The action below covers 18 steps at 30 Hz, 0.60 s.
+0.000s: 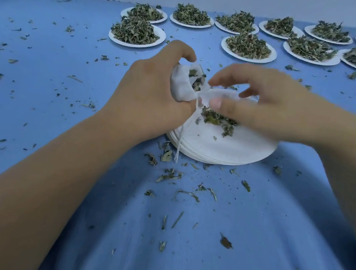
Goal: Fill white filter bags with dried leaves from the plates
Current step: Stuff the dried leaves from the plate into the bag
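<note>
My left hand (153,90) grips a white filter bag (182,86) with its mouth open toward the right; dried leaves show inside it. The bag's white drawstring (179,143) hangs down past the plate's edge. My right hand (258,102) hovers just right of the bag's mouth, fingers loosely bent, thumb near the bag's rim; it is blurred and I cannot make out whether it pinches leaves. Under both hands lies a stack of white paper plates (235,148) with a small pile of dried leaves (218,120) on top.
Several white plates heaped with dried leaves stand in two rows at the back, such as the nearest left one (137,33) and a middle one (249,47). Loose leaf bits (170,174) are scattered all over the blue cloth (71,73).
</note>
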Each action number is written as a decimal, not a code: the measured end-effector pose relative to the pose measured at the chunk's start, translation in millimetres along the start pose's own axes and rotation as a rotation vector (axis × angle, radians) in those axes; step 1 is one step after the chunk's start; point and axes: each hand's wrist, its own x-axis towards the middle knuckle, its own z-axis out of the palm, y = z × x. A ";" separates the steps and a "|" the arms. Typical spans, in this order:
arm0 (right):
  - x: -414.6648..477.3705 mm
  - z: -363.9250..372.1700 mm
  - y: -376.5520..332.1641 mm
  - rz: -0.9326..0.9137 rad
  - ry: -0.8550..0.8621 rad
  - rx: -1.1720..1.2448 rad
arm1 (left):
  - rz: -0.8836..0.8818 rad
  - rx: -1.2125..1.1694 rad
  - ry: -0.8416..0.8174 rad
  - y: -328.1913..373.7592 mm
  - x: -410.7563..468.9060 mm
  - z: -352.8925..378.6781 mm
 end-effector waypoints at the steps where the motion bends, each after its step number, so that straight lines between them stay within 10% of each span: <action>1: -3.8 5.1 -2.3 -0.020 -0.055 -0.063 | -0.030 -0.014 -0.033 -3.1 0.7 -0.8; 18: -38.0 35.8 -3.9 -0.311 -0.030 -0.305 | -0.106 0.058 -0.097 -10.2 -0.1 9.4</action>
